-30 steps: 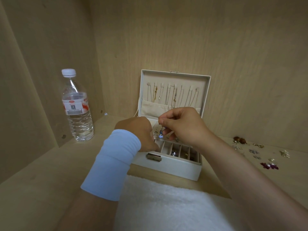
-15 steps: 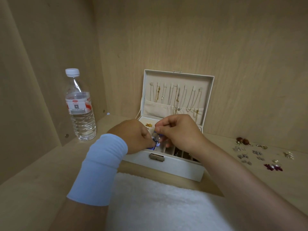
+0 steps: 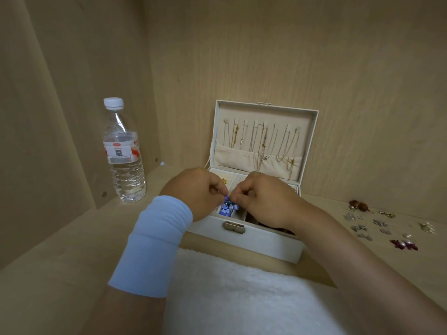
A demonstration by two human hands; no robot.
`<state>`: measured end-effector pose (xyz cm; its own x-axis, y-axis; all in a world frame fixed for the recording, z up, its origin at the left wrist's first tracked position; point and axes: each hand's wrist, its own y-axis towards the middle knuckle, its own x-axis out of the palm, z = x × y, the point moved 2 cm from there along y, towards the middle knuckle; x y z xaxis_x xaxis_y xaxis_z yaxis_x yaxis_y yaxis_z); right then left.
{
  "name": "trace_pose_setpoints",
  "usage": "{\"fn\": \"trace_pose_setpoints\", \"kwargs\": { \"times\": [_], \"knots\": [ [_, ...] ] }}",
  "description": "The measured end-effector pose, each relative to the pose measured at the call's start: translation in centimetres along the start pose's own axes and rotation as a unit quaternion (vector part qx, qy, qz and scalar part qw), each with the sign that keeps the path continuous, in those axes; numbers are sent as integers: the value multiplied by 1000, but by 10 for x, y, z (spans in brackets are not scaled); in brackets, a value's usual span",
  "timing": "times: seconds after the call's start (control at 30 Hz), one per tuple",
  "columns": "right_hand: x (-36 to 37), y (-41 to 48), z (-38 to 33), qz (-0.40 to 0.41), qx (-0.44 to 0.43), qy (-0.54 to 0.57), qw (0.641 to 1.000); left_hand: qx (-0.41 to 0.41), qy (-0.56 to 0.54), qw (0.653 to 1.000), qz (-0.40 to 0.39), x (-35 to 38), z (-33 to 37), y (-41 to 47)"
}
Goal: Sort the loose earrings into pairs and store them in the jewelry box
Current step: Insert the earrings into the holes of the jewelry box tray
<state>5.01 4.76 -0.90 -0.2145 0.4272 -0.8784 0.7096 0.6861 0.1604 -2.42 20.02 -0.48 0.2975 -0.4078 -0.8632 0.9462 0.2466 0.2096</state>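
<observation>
A white jewelry box [image 3: 254,240] stands open on the wooden shelf, its lid upright with several necklaces hanging inside. My left hand [image 3: 193,192] and my right hand [image 3: 263,197] meet over the box's front left compartment. Both pinch the top of blue beaded earrings [image 3: 228,209], which hang down into that compartment. A small gold earring [image 3: 224,181] lies in a back compartment. Several loose earrings [image 3: 379,224] lie on the shelf to the right, among them a dark red pair [image 3: 404,244] and a brown pair [image 3: 359,205].
A clear water bottle [image 3: 123,153] with a white cap stands at the left near the side wall. A white fluffy towel [image 3: 232,296] lies in front of the box. Wooden walls close in the shelf at the back and left.
Both hands have lowered from in front of the lid down to the front left compartment. The blue earrings now hang into it.
</observation>
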Motion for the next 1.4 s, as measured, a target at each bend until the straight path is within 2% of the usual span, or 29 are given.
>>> {"fn": "trace_pose_setpoints", "kwargs": {
  "times": [0.07,0.2,0.3,0.4,0.53,0.67,0.77,0.87,0.97,1.1,1.23,1.4],
  "knots": [
    [-3,-1,-1,-10,-11,1,1000,12,9,1000,1,4,1,1],
    [-13,-4,-1,19,-13,38,999,20,23,999,-8,9,-1,2],
    [-14,-4,1,-23,-4,29,999,16,14,1000,-18,11,-4,4],
    [-8,-1,1,-9,-15,23,1000,-3,9,999,-39,13,-4,6],
    [3,-1,-3,36,-19,11,999,-10,-29,999,29,6,-4,6],
    [7,1,-8,-5,-31,-14,999,-2,-27,998,65,-4,-6,2],
    [3,2,-3,-31,-28,4,999,12,-14,999,33,0,-4,2],
    [-8,2,6,-5,-17,31,999,10,0,1000,-9,8,-5,4],
    [-22,1,12,5,-21,43,999,12,4,1000,-4,10,-7,4],
    [-33,-2,18,-26,-34,-9,999,55,-13,996,71,6,2,3],
    [-23,-5,15,-63,-43,-54,996,54,21,998,-3,11,8,1],
    [-8,-2,9,-72,-97,-150,981,9,9,1000,-9,9,5,4]
  ]
}}
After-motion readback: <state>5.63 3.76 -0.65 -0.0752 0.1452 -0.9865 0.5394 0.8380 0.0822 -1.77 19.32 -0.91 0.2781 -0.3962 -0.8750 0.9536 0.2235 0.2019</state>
